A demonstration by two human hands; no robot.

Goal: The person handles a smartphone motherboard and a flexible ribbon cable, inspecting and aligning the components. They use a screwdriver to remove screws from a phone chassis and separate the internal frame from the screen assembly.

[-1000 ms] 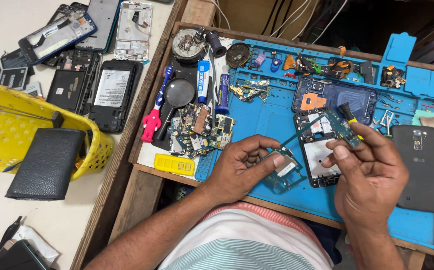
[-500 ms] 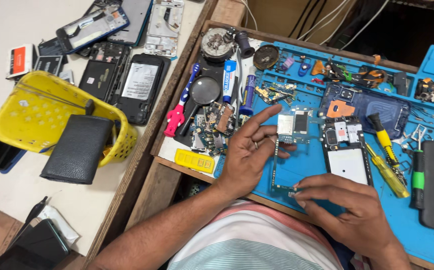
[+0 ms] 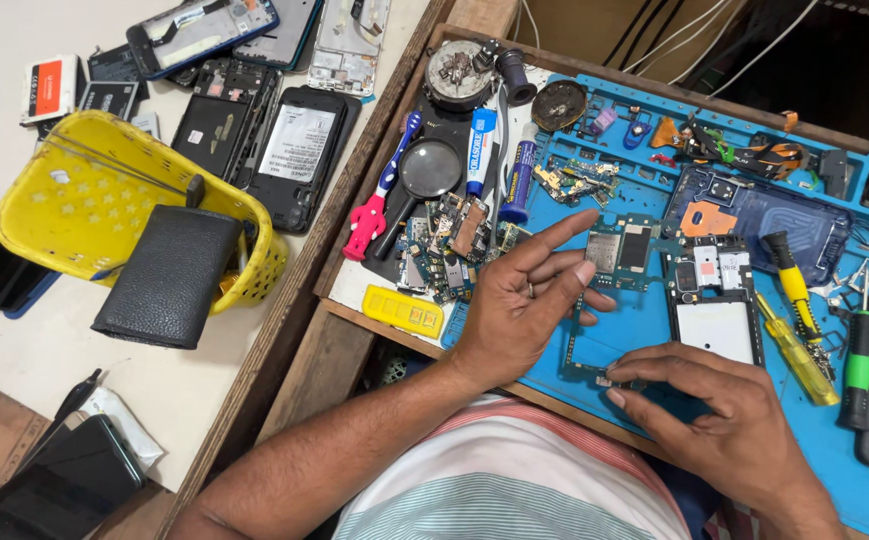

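Since before, right hand (image 3: 725, 420) drops low, fingertips pinched on thin, fragile circuit board (image 3: 595, 300) bottom edge, best held by edges; left hand (image 3: 525, 300) hovers, fingers apart.

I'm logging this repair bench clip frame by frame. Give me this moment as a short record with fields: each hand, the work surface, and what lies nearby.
left hand: open, fingers spread, hovering over the circuit board
right hand: fingertips pressing a small part at the lower end of the board's thin frame
surface: blue repair mat
beside board: opened phone, yellow screwdriver
left of mat: magnifying glass, yellow basket, black wallet
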